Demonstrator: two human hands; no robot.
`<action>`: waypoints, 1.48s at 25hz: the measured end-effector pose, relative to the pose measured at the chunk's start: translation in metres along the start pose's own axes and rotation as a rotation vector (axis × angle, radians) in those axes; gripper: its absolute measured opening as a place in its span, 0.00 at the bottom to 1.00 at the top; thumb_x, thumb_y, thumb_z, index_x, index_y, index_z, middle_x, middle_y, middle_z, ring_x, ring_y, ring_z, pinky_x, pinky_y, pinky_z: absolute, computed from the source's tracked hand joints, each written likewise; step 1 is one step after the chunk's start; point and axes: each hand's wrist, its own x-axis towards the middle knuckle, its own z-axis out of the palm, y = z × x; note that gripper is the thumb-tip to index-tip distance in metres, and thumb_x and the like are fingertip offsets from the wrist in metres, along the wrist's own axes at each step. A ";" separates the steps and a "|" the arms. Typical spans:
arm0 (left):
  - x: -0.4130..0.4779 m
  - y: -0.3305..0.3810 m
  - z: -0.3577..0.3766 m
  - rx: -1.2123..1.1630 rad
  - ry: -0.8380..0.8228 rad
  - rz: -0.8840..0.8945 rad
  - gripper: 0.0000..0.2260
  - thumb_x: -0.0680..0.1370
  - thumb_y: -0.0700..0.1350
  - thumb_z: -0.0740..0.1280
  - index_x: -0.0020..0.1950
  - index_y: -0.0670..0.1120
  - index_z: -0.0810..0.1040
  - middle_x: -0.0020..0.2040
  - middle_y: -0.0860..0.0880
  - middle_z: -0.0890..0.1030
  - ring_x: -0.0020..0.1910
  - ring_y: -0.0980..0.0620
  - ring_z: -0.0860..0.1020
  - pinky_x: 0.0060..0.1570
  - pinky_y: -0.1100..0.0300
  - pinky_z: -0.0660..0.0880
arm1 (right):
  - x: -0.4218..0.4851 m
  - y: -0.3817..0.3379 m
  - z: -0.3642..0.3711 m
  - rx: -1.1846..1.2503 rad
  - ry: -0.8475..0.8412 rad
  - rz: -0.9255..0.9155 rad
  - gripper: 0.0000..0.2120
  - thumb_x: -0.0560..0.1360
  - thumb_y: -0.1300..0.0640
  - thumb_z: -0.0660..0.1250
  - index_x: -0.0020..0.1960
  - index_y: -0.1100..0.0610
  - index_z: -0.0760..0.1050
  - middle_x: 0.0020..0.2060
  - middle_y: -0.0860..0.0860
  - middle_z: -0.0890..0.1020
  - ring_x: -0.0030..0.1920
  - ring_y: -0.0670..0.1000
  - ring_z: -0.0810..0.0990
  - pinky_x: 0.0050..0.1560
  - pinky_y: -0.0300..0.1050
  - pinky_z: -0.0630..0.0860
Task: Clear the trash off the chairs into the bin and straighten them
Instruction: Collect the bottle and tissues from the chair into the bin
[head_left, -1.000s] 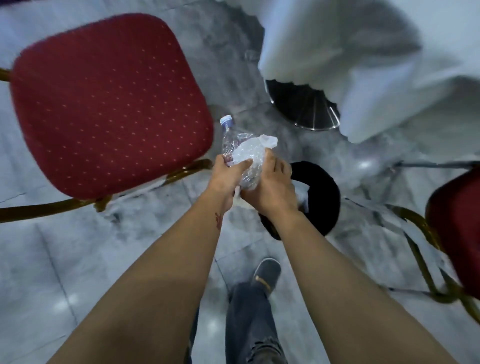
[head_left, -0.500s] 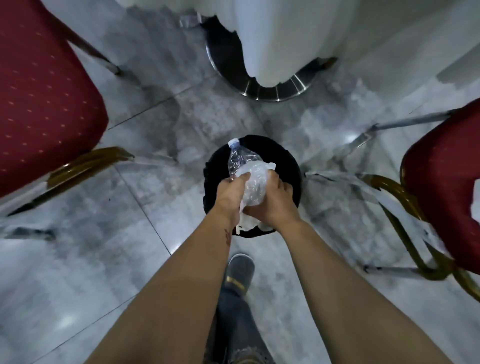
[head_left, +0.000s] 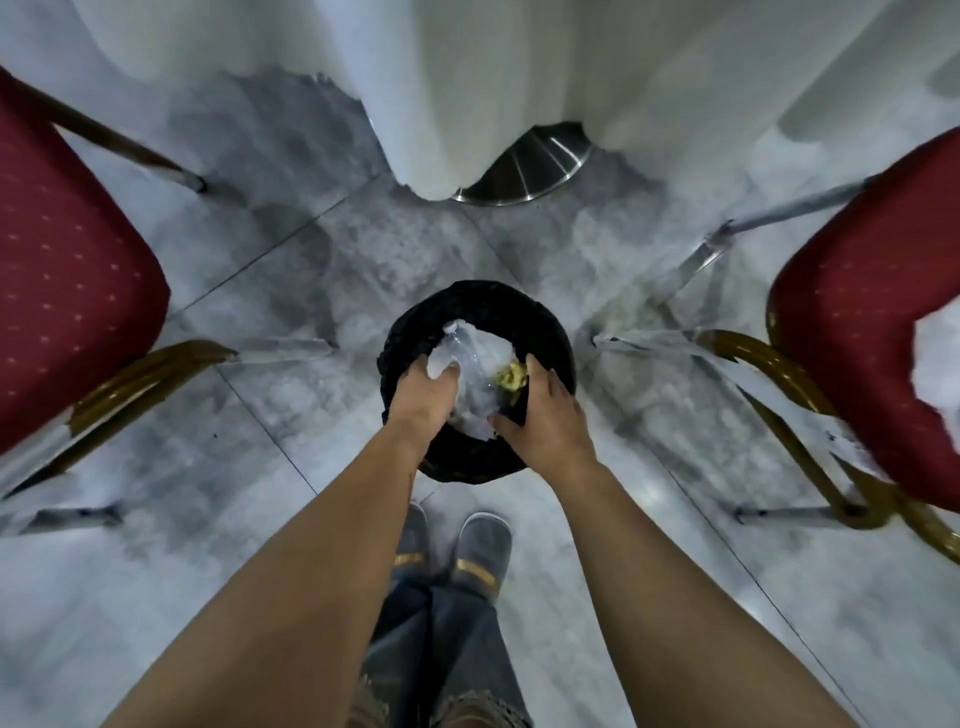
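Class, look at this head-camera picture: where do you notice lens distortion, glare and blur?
Head view: wide-angle bending bows the arms and splays both red chairs outward; soft glare patches sit on the marble floor; the white tablecloth is washed out; the bottle over the black bin looks slightly smeared.

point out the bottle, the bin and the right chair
bottle (head_left: 464, 340): head view, clear neck below the cap
bin (head_left: 483, 304): head view, far black rim
right chair (head_left: 857, 291): head view, red seat cushion

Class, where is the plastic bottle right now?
Centre of the head view: the bottle sits in the black bin, between both hands, cap pointing away.
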 end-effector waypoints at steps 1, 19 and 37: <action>-0.012 0.009 0.000 0.137 0.007 0.068 0.27 0.80 0.54 0.59 0.77 0.47 0.59 0.74 0.45 0.66 0.67 0.46 0.69 0.66 0.53 0.65 | -0.009 0.001 -0.013 -0.004 0.023 0.020 0.42 0.76 0.43 0.67 0.80 0.55 0.47 0.78 0.54 0.57 0.78 0.54 0.55 0.76 0.54 0.57; -0.171 0.172 0.280 0.921 -0.092 0.643 0.32 0.80 0.60 0.54 0.79 0.47 0.49 0.79 0.42 0.51 0.78 0.43 0.49 0.75 0.43 0.48 | -0.115 0.242 -0.248 -0.044 0.502 0.419 0.38 0.79 0.39 0.58 0.80 0.57 0.48 0.79 0.55 0.53 0.79 0.56 0.51 0.77 0.57 0.50; -0.144 0.239 0.503 0.498 0.026 0.218 0.35 0.74 0.71 0.55 0.74 0.50 0.60 0.72 0.40 0.59 0.69 0.38 0.61 0.66 0.44 0.63 | 0.019 0.415 -0.350 0.208 0.264 0.370 0.56 0.64 0.25 0.64 0.79 0.45 0.38 0.80 0.55 0.45 0.79 0.59 0.47 0.73 0.70 0.52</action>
